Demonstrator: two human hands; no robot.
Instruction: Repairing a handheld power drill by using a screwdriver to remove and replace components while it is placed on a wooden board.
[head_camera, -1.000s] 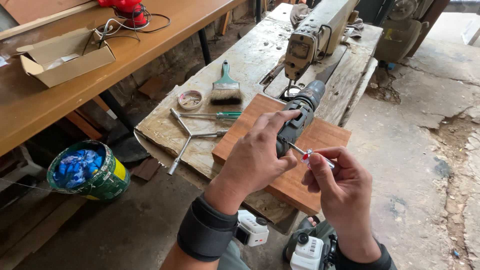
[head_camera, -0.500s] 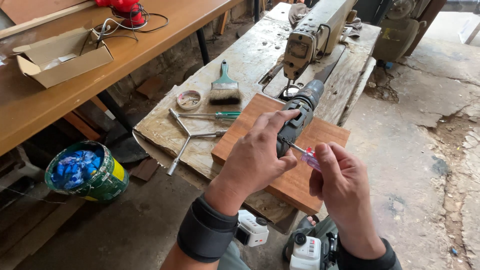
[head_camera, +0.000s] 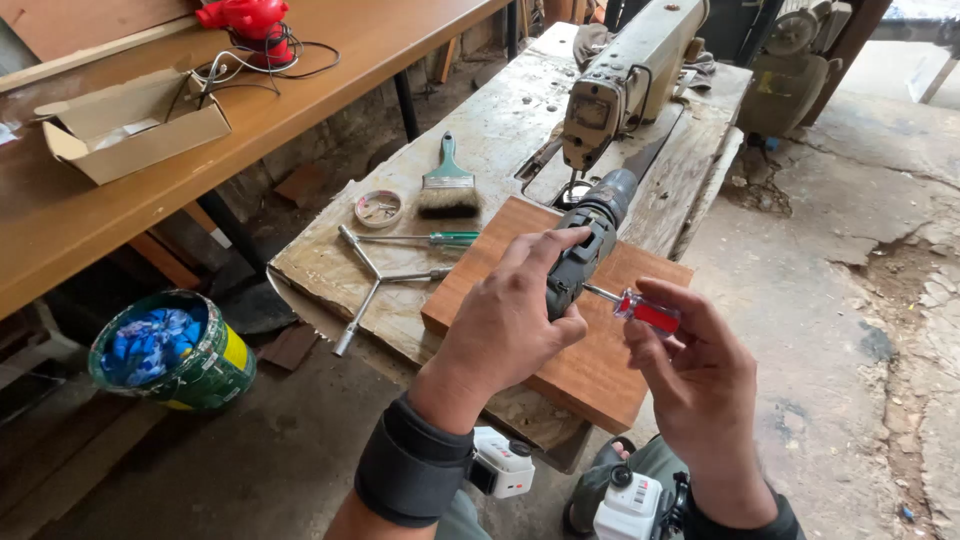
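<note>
Red-handled screwdriver (head_camera: 648, 314) pinched in the fingertips of the right hand (head_camera: 700, 385), its metal shaft running leftward into the side of a dark power drill (head_camera: 583, 255). The left hand (head_camera: 505, 330) is curled around the drill's body, thumb and forefinger closed over the top, holding it above a reddish wooden board (head_camera: 590, 370) that lies on the worn bench (head_camera: 500, 120). Beyond the left hand lie a three-armed wrench (head_camera: 375, 278), a green-handled screwdriver (head_camera: 425, 239), a paintbrush (head_camera: 447, 190) and a small round dish (head_camera: 379, 208); beyond the drill stands an old sewing machine (head_camera: 625, 75).

Risk: the screwdriver tip could slip out of its seat if the drill twists in the grip, and might then strike the left-hand fingers just beside it. The light pinch on the handle gives little control.

Hidden: the point where the shaft meets the drill is covered by the left fingers, so what it engages cannot be told. The drill's lower part is also concealed.
</note>
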